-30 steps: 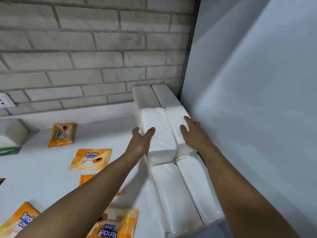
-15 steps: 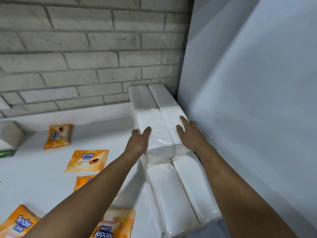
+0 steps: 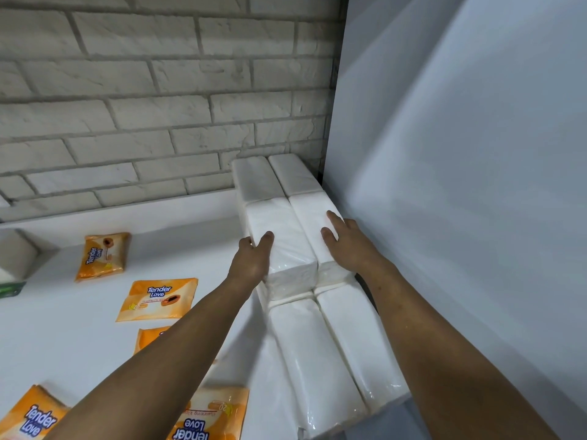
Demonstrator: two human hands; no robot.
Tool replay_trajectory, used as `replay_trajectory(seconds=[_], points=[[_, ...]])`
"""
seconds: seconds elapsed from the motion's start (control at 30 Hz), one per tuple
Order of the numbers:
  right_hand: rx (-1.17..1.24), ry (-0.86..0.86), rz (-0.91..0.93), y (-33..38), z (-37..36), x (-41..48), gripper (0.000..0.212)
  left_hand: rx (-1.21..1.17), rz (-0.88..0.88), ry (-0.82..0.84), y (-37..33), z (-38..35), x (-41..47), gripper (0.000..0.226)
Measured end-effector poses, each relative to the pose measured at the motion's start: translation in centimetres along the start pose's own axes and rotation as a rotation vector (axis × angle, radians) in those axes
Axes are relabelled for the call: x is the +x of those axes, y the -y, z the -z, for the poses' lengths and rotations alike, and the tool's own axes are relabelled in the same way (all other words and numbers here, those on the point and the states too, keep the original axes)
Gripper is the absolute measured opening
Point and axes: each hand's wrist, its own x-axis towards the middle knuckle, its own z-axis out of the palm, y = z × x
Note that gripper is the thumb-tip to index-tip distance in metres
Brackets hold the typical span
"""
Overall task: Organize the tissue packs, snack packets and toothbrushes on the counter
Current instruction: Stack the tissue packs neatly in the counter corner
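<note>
White tissue packs are stacked in the counter's back right corner. Two lie in front on the bottom layer, a left one point(image 3: 305, 344) and a right one point(image 3: 355, 328), and two more point(image 3: 254, 176) sit against the brick wall. My left hand point(image 3: 251, 262) presses the left side of the upper left pack point(image 3: 282, 227), thumb on top. My right hand point(image 3: 349, 246) lies flat on the upper right pack point(image 3: 313, 208). Several orange Tender Love packets lie on the counter to the left, among them a far one point(image 3: 103, 255), a middle one point(image 3: 157, 300) and a near one point(image 3: 212, 417). No toothbrushes are in view.
The white counter point(image 3: 63, 344) runs left from the stack. A smooth white panel point(image 3: 444, 217) stands right beside the packs. A brick wall point(image 3: 158, 122) closes the back. A white block point(image 3: 14, 255) with something green point(image 3: 9, 289) sits at the left edge.
Both hands stay on the top two tissue packs, with my right hand slid slightly farther onto its pack. The view has shifted a little to the right.
</note>
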Motion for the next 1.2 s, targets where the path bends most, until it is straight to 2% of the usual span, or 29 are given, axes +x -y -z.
replay_trajectory(seconds=[0.13,0.3,0.47,0.6,0.73,1.0,1.2], points=[[0.002,0.006,0.003,0.2,0.2,-0.2,0.060,-0.019,-0.001,0.022,0.0,0.2,-0.2,0.068],[0.024,-0.012,-0.001,0.4,0.8,-0.6,0.061,-0.065,0.025,0.074,0.5,0.8,0.2,0.108],[-0.018,-0.173,0.005,1.5,1.1,-2.1,0.056,-0.127,0.027,0.103,1.5,1.8,-0.6,0.118],[0.094,-0.299,0.097,3.2,0.9,-3.4,0.048,-0.061,-0.040,0.021,1.6,3.4,-2.8,0.110],[0.165,-0.329,0.188,5.8,0.3,-4.5,0.043,-0.052,-0.107,-0.062,2.5,5.7,-3.9,0.081],[0.246,-0.239,0.351,11.9,-2.4,-6.7,0.039,-0.004,-0.133,-0.270,5.1,12.1,-7.8,0.066],[0.259,-0.147,0.456,18.5,-6.5,-7.8,0.039,0.015,-0.110,-0.358,8.4,19.7,-8.8,0.069]])
